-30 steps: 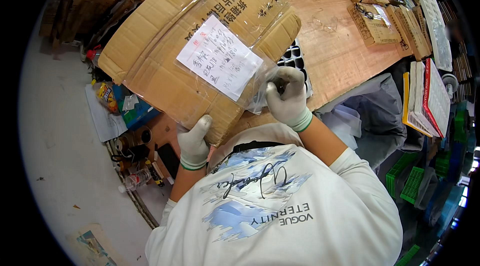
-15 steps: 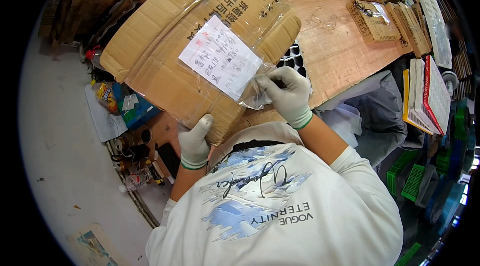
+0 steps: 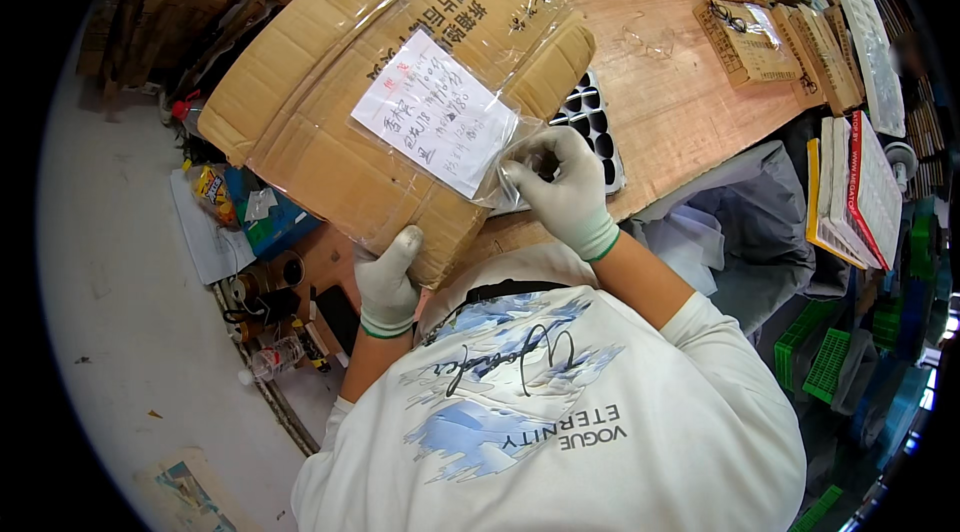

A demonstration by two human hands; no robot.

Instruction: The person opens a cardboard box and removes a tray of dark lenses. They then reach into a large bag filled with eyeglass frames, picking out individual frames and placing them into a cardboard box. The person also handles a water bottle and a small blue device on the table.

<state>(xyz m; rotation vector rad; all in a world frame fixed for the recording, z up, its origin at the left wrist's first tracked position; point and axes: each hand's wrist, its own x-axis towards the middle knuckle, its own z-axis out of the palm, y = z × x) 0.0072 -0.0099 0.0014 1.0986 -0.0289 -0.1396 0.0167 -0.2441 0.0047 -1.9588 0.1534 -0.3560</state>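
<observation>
A large brown cardboard box is tilted up in front of me, strapped with clear tape. My left hand, in a white glove with a green cuff, grips its near lower corner, thumb on top. A white handwritten sheet lies against the box under clear film. My right hand, gloved alike, pinches the loose edge of that clear plastic film beside the sheet. Whether the film is tape or a sleeve, I cannot make out. Partly hidden behind the box is a white tray with dark round cups.
Small cartons with black-framed glasses on them stand at the table's far right. Upright booklets are at the right edge. To the left lie a phone, a plastic bottle and a blue box.
My right hand has shifted slightly left and down with the film. The box has tipped a little leftward, showing more of the tray. My left hand keeps its hold.
</observation>
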